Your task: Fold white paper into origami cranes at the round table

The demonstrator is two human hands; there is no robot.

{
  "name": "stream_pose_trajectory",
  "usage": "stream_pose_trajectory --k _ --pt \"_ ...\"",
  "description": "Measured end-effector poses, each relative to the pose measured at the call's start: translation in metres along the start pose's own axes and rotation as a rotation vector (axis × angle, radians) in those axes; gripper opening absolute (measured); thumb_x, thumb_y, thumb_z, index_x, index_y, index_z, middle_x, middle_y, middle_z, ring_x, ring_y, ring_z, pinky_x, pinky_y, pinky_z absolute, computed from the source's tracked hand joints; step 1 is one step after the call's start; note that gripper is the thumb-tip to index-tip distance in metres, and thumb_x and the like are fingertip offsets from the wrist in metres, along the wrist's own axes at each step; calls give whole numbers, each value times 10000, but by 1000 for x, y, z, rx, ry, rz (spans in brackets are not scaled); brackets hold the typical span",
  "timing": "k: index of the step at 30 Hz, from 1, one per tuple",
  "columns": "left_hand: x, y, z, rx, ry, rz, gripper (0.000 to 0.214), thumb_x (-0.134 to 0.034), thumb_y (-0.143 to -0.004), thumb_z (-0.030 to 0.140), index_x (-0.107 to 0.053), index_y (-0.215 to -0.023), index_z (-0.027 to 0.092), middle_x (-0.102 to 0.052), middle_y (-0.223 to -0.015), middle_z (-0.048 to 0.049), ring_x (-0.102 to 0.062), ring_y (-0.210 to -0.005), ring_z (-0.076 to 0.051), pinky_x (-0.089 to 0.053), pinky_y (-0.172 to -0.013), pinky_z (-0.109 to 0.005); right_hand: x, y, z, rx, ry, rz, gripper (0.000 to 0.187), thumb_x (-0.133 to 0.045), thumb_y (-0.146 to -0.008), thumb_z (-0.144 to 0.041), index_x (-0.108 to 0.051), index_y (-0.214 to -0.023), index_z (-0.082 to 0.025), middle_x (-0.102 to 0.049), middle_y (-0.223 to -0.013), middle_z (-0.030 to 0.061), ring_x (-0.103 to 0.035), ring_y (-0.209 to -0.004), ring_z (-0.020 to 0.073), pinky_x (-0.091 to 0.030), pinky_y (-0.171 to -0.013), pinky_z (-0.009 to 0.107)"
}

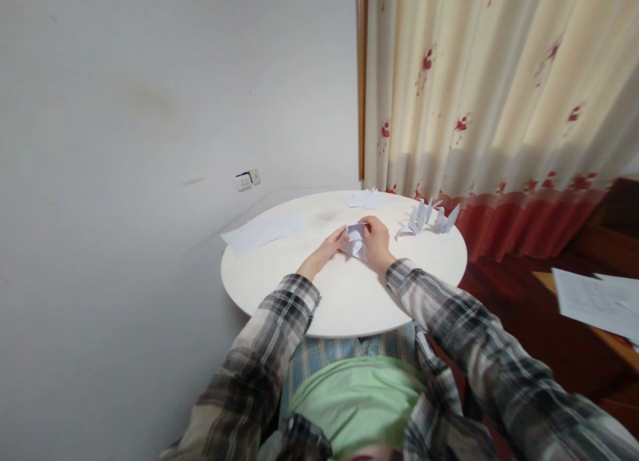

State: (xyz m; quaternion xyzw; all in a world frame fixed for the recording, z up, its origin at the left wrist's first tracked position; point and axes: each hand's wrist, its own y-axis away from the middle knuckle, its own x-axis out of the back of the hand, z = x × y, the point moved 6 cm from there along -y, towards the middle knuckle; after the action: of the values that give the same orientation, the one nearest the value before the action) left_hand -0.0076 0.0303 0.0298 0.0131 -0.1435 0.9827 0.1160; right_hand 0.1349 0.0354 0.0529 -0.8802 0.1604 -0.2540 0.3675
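Over the middle of a round white table [349, 301], both hands hold one partly folded piece of white paper [355, 240]. My left hand [327, 248] grips its left edge, with the fingers closed against it. At the right side, my right hand [377, 243] pinches the upper right edge, its fingertips partly hidden behind the paper. Folds and an opened flap show on the paper's near face. Beyond my right hand stand several folded white paper cranes [420, 216], close together near the table's right edge.
White paper sheets [264, 231] lie at the table's left. Smaller paper pieces [367, 199] rest at the far edge. A wall with a socket [243, 182] borders the left, a floral curtain [479, 102] the back right. Written sheets [594, 301] lie on wooden furniture at right.
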Motion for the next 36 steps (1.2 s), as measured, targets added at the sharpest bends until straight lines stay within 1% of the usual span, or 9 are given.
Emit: stream_pose_trajectory --k 1,2,5,9,14,21,25,29,36 --pt "-3 -1 -1 34 63 -58 536 -551 -736 564 -604 -1077 154 -634 -1068 -116 -612 -899 -203 -493 -734 -302 0 0 0 5 -5 0 271 -361 -746 -113 -605 -842 -182 -639 -876 54 -553 -839 175 -410 -781 278" --pt "-3 -2 -1 70 117 -61 573 -444 -772 624 -608 -1053 151 -632 -1067 -119 -612 -905 -204 -493 -738 -307 0 0 0 9 -12 -2 273 -359 -742 -110 -604 -840 -181 -639 -875 54 -554 -839 176 -409 -785 280" --pt "4 -5 -4 141 150 15 608 -329 -805 652 -606 -1015 153 -636 -1048 -120 -610 -921 -202 -486 -746 -305 -2 0 -2 20 -44 -20 279 -355 -724 -101 -602 -828 -181 -637 -869 56 -554 -837 178 -409 -798 285" --pt "18 -9 -9 128 83 149 548 -427 -757 653 -607 -869 147 -646 -871 -86 -608 -804 -188 -467 -701 -300 -4 1 -6 48 -94 -52 284 -352 -687 -87 -600 -790 -179 -622 -835 52 -547 -812 175 -411 -784 284" --pt "31 -9 -17 109 85 289 478 -607 -640 614 -562 -719 144 -571 -631 -1 -536 -571 -124 -388 -544 -246 -7 2 -11 80 -146 -115 297 -335 -635 -65 -601 -707 -177 -600 -765 41 -536 -773 165 -405 -761 274" --pt "36 -12 -23 114 117 329 462 -759 -508 476 -605 -764 124 -610 -639 -11 -524 -575 -115 -386 -545 -229 -10 3 -15 122 -257 -153 267 -338 -587 -70 -580 -624 -177 -594 -670 19 -536 -681 146 -396 -692 253" --pt "31 -12 -24 137 143 260 400 -751 -511 435 -607 -724 128 -606 -636 -8 -501 -549 -105 -367 -506 -222 -11 4 -15 145 -276 -157 259 -340 -599 -76 -577 -623 -180 -594 -662 18 -541 -677 146 -393 -680 253" --pt "33 -9 -25 159 153 299 339 -738 -526 391 -570 -690 146 -565 -590 19 -479 -512 -95 -351 -484 -215 -11 4 -14 147 -258 -153 282 -337 -624 -79 -594 -676 -183 -609 -703 18 -545 -712 148 -403 -720 258" --pt "50 -5 -20 110 103 544 179 -640 -625 263 -541 -727 156 -534 -586 35 -493 -528 -103 -381 -520 -221 -15 4 -9 113 -294 -157 299 -335 -696 -104 -611 -791 -169 -635 -808 42 -560 -795 159 -418 -776 276"
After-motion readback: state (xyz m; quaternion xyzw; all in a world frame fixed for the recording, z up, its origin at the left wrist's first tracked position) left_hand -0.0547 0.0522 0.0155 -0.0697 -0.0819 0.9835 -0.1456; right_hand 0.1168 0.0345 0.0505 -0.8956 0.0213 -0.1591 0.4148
